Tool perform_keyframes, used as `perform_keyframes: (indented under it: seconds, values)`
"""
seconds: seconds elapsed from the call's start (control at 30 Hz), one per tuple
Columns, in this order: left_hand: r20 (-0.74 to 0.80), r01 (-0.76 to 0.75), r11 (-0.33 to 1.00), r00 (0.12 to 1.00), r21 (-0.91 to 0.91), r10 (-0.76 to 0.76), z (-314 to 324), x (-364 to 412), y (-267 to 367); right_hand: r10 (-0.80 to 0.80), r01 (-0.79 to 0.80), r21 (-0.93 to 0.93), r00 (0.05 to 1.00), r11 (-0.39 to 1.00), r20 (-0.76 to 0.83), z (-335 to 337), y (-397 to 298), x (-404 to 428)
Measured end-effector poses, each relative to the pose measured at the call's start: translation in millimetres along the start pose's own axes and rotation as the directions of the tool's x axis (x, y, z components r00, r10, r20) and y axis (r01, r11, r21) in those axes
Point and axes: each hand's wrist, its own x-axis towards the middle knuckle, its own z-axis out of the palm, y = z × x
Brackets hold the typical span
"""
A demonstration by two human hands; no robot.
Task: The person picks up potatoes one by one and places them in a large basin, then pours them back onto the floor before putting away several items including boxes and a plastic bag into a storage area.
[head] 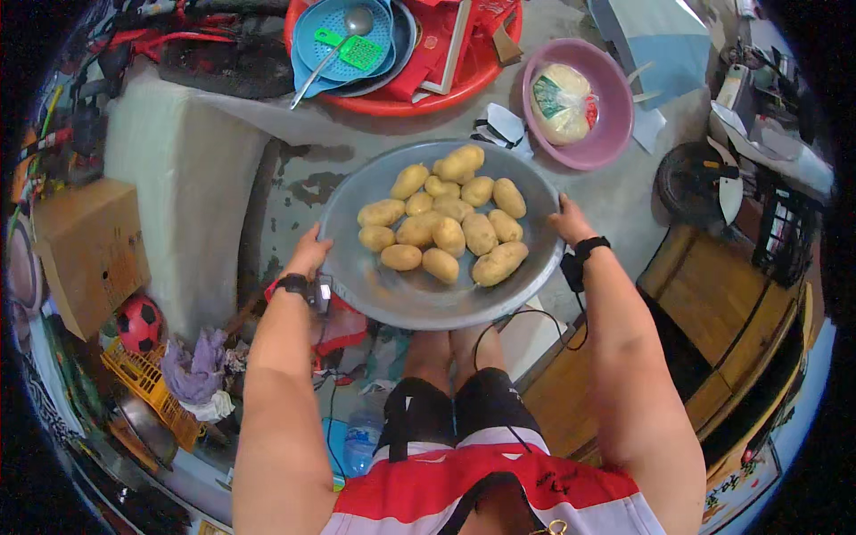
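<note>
A wide grey metal basin [374, 301] is held out in front of me, above the floor. Several unpeeled potatoes [449, 234] lie heaped in it, mostly towards its middle and far side. My left hand [310, 250] grips the basin's left rim, its fingers partly hidden behind the edge. On the opposite rim my right hand [570, 219] has hold too, thumb over the edge and the other fingers out of sight below. Both wrists wear black bands.
Beyond the basin stands a red tub [428, 100] with blue colanders [314, 40], a ladle [358, 21] and a green grater [361, 53]. A pink basin [618, 127] holds a bagged white item [562, 100]. Right are a knife [730, 197] and wooden cabinet [729, 301]; left, a cardboard box [93, 254].
</note>
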Motion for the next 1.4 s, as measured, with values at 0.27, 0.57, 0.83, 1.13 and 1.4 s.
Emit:
perform_keyframes:
  seconds: [0.27, 0.57, 0.83, 1.13, 1.4]
  values:
    - [0.147, 0.19, 0.966, 0.975, -0.175, -0.166, -5.9, 39.5, 11.4, 0.241, -0.211, -0.118, 0.874, 0.97, 0.422, -42.7, -54.2, 43.1]
    - [0.067, 0.096, 0.987, 0.992, 0.132, -0.106, 4.8, 79.8, 23.5, 0.228, 0.087, -0.494, 0.809, 0.865, 0.542, -33.8, -6.2, 81.7]
    - [0.087, 0.216, 0.964, 0.975, -0.153, -0.205, -10.4, 61.1, 83.5, 0.355, -0.129, -0.401, 0.746, 0.907, 0.563, -52.7, -17.4, 71.7]
    - [0.125, 0.238, 0.967, 0.966, -0.093, -0.225, 4.0, 56.8, 5.6, 0.476, -0.237, -0.463, 0.712, 0.854, 0.516, -46.6, 6.7, 25.5]
    - [0.188, -0.002, 0.994, 0.982, 0.111, -0.019, 11.8, 34.6, -0.2, 0.407, -0.276, -0.304, 0.712, 0.912, 0.573, -27.9, 81.7, 3.3]
